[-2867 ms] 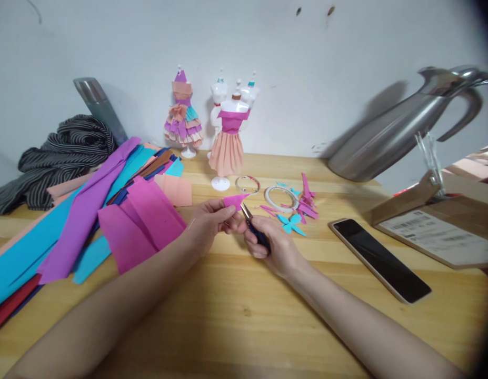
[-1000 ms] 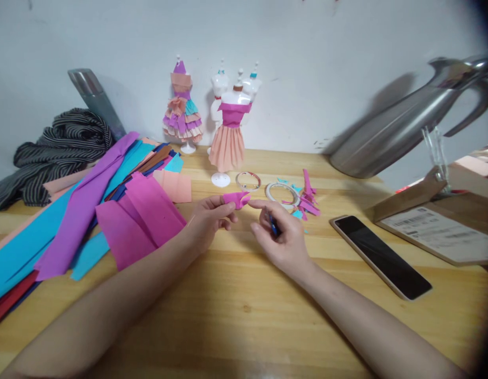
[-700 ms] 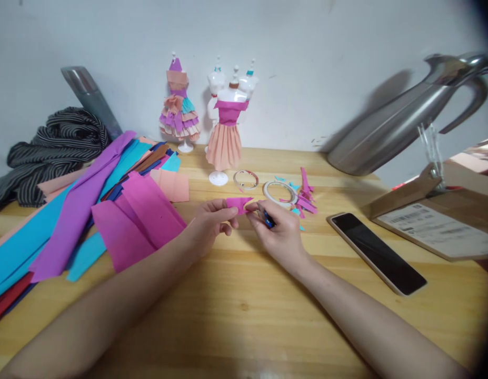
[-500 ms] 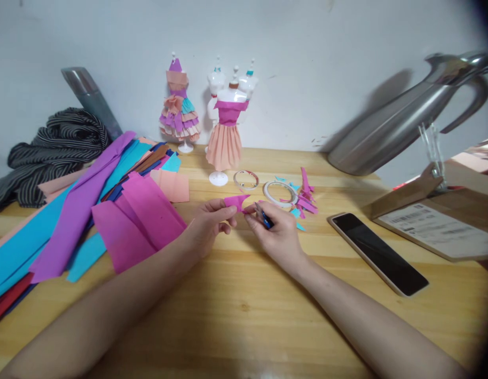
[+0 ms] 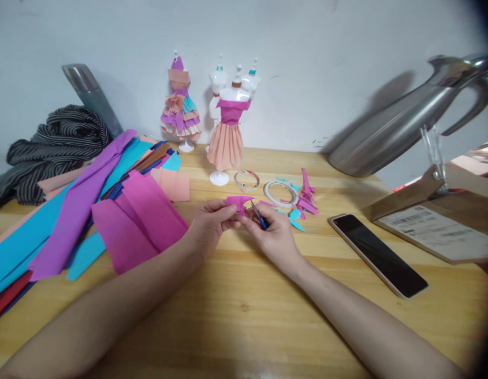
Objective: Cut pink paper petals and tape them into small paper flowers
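My left hand (image 5: 212, 223) pinches a small folded magenta paper piece (image 5: 236, 201) just above the wooden table (image 5: 236, 316). My right hand (image 5: 269, 234) is closed round small blue-handled scissors (image 5: 259, 217), and its fingertips touch the same paper piece. Both hands meet at the table's middle. In front of them lie two tape rings (image 5: 282, 192) and a scatter of magenta and cyan paper scraps (image 5: 302, 202).
Coloured paper sheets (image 5: 89, 210) are piled at the left, with a striped cloth (image 5: 50, 152) behind. Small mannequins in paper dresses (image 5: 226, 137) stand by the wall. A phone (image 5: 380, 255), a cardboard parcel (image 5: 429, 226) and a steel jug (image 5: 405, 126) are at the right.
My right hand, which drew back from the paper with the scissors a second ago, has come back to the magenta piece and now touches it. My left hand has kept its pinch.
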`<state>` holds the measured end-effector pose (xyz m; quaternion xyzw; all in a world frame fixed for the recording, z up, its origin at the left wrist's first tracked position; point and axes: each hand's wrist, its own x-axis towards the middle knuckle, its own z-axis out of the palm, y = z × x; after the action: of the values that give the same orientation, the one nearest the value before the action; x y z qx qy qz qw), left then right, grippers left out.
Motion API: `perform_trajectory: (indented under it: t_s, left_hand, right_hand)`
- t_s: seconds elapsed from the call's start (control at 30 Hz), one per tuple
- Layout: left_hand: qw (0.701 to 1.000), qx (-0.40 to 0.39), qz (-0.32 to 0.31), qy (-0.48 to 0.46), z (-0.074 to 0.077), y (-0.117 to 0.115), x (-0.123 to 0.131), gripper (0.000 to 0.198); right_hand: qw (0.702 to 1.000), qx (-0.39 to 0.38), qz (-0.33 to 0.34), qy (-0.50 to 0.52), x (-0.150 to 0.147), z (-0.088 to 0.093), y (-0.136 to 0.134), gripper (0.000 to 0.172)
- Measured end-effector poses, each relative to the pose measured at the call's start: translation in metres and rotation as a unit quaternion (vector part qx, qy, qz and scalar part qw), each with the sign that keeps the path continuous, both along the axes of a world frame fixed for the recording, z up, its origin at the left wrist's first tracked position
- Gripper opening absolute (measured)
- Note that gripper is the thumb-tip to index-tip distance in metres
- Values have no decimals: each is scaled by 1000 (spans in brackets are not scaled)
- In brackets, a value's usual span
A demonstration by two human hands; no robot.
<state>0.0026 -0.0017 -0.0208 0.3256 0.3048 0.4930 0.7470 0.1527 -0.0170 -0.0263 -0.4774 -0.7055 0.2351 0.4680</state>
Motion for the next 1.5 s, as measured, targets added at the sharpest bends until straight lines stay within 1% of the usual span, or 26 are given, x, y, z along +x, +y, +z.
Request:
perform_trajectory:
  t_s: [0.1,0.17,0.3,0.4,0.5,0.57,0.67,0.8,0.93,1.1,1.17,1.23,1.3,1.37,1.43,1.5]
  left_hand:
    - [1000,-13,17,0,3,1,0,13]
    - [999,-12,31,2,6,2,0,13]
    - [997,6,73,15,9,4,-1,16]
    - [994,39,92,46,9,5,-2,16]
    - [988,81,92,96,10,5,-3,15]
    - [984,95,92,122,10,5,-4,15]
    - [982,97,90,136,11,6,-4,15]
    - [983,97,66,144,10,5,-2,13]
    - [981,93,48,162,8,3,-1,13]
    - [983,86,23,162,7,1,-1,13]
    - [984,85,13,154,8,1,-1,12]
    - [985,84,5,148,10,2,-2,12]
    - [985,87,-4,152,12,2,-3,12]
    - [982,93,-8,165,13,3,-4,15]
    - [980,94,-11,173,15,3,-5,18]
    - [980,90,-18,176,17,3,-5,19]
  right_hand:
    - [1000,-5,5,-21,3,2,-2,20]
    - [999,3,23,-26,6,2,-3,18]
    - [999,21,41,-19,12,-3,-1,22]
    - [999,-1,32,-29,11,-4,-1,24]
    - [998,-32,28,-54,8,-2,-2,25]
    - [996,-46,28,-68,7,-1,-2,25]
    - [996,-46,29,-73,6,0,-2,25]
    - [997,-40,21,-57,5,-2,-2,26]
    - [997,-47,37,-42,3,-2,-4,24]
    - [997,-59,57,1,1,-1,-5,25]
    - [993,-86,71,46,1,-1,-4,26]
    - [980,-137,87,112,1,-2,-3,29]
    - [959,-193,104,178,1,-3,-1,35]
    - [939,-236,116,220,1,-4,-1,39]
    - [931,-252,119,235,0,-5,-1,40]
    - [937,-242,109,228,0,-5,-1,38]
